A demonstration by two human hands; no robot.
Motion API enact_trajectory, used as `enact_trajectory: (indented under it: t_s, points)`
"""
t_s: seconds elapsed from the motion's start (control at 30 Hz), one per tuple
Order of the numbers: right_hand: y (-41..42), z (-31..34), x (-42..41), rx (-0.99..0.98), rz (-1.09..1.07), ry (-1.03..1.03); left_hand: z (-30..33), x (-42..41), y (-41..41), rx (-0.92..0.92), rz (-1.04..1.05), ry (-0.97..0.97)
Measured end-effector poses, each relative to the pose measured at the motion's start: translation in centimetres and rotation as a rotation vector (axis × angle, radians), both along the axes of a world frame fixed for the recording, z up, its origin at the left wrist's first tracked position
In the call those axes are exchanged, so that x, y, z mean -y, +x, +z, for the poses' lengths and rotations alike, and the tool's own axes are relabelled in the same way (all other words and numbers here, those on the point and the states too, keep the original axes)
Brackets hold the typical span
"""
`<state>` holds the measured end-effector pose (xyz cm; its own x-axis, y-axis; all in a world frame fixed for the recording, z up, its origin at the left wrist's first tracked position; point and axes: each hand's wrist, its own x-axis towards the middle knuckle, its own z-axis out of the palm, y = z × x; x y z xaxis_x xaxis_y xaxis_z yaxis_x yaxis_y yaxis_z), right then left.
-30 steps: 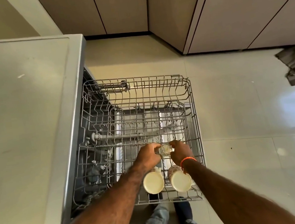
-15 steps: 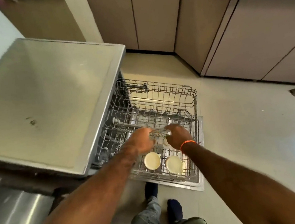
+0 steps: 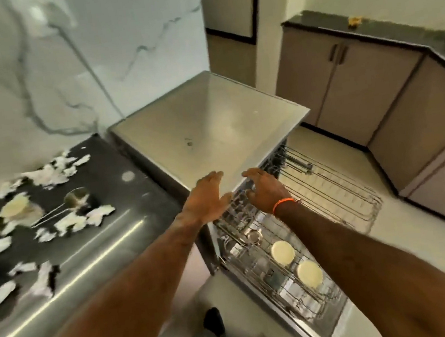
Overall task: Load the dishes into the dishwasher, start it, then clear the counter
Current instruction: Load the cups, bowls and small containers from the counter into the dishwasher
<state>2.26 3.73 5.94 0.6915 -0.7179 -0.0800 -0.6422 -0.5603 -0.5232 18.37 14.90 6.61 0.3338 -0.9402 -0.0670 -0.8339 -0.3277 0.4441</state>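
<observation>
Head camera looks down over both forearms.

Brushed, dull-sheened metal on the dishwasher top (image 3: 211,130); bright wire racks (image 3: 328,191) right of it; glossy black stone counter (image 3: 111,187) left, strewn with crumpled white paper scraps (image 3: 48,173).

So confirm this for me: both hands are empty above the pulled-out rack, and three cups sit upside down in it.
Not three. The head view shows two cups upside down in the rack, plus a clear glass nearer the hands. The left hand and right hand are indeed empty above it.
</observation>
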Motion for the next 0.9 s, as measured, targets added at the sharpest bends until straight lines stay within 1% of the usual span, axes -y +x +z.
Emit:
enact_trajectory:
  t_s: [0.2,0.33,0.4,0.5,0.73,0.9]
  points:
    - [10.3,2.4,-4.0,0.078,0.218,-0.027,2.8,-7.8,7.3,0.018,0.317,-0.074]
    - [17.5,3.6,-7.9,0.141,0.336,-0.036,3.8,-13.2,12.6,0.037,0.448,-0.1]
    - [21.1,3.9,-10.1,0.142,0.401,-0.035,4.1,-15.9,15.3,0.047,0.51,-0.104]
    - [26.0,4.0,-13.2,0.146,0.469,0.002,4.2,-19.5,19.3,0.053,0.573,-0.121]
    - [36.6,4.3,-18.5,0.161,0.573,0.003,4.3,-25.1,28.6,0.04,0.704,-0.103]
    - [44.5,3.0,-20.3,0.102,0.615,0.01,2.8,-27.5,34.8,-0.023,0.776,-0.076]
